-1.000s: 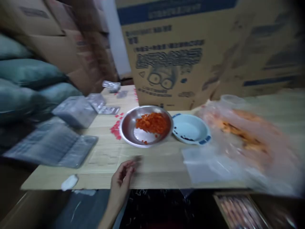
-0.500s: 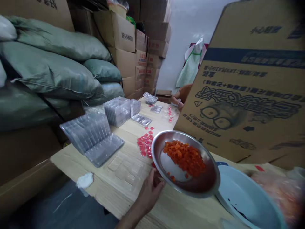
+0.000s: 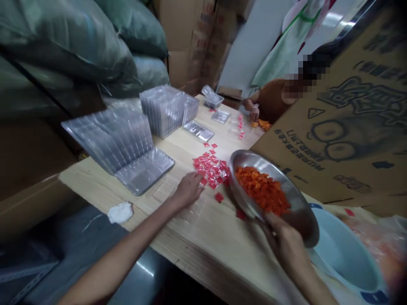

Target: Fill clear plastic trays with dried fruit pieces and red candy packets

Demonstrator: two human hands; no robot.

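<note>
My right hand grips the near rim of a metal bowl, thumb over the edge. The bowl is tilted and holds a heap of orange-red chopped pieces. My left hand reaches over the table at the near left edge of a pile of small red packets. Its fingers point down by the packets and are blurred; whether they hold one is hidden. A single red packet lies apart, between the pile and the bowl. Under my left hand lies a clear plastic tray, hard to see against the wood.
Clear hinged trays stand stacked at the left, with more trays behind. A light-blue basin is at the right, below a big cardboard box. White tissue lies on the table edge. Across, another person's hand touches orange pieces.
My left hand has moved from beside the bowl, leftward and away from me, to the red packets. My right hand has come into view on the bowl's rim. The camera view has shifted.
</note>
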